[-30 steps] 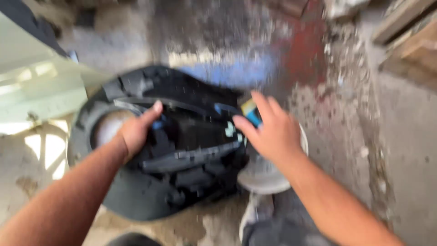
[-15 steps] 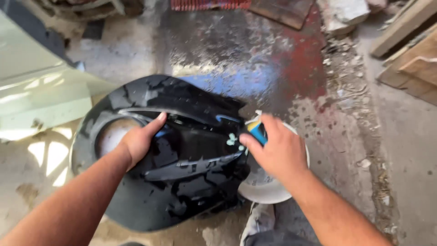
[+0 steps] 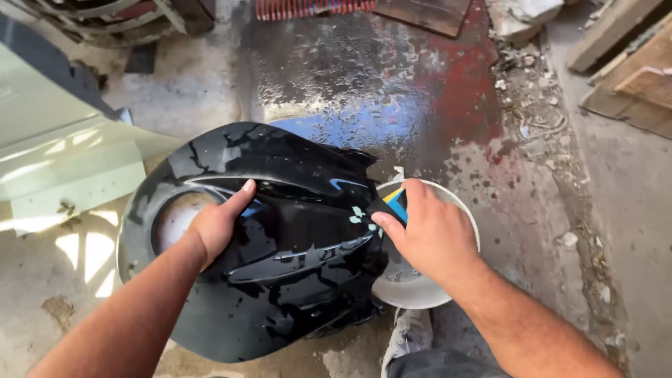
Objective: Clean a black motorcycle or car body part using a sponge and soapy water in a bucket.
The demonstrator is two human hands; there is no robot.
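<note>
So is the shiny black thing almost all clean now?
Looks partway. Most of the black panel already gleams wet, and the floor above it is soaked. Right now the left hand steadies the panel while the right hand presses a small blue and yellow pad to its edge, over a white bucket. Pale specks beside the pad remain, and the lower part looks streaky.

Glossy wet black plastic panel [image 3: 280, 245]; rough wet concrete floor [image 3: 350, 77].

Glossy black panel [image 3: 280, 245]: wet, tilted, under left palm | blue-yellow pad [image 3: 396, 204], possibly sandpaper: gripped in right fingers, touching panel.
</note>
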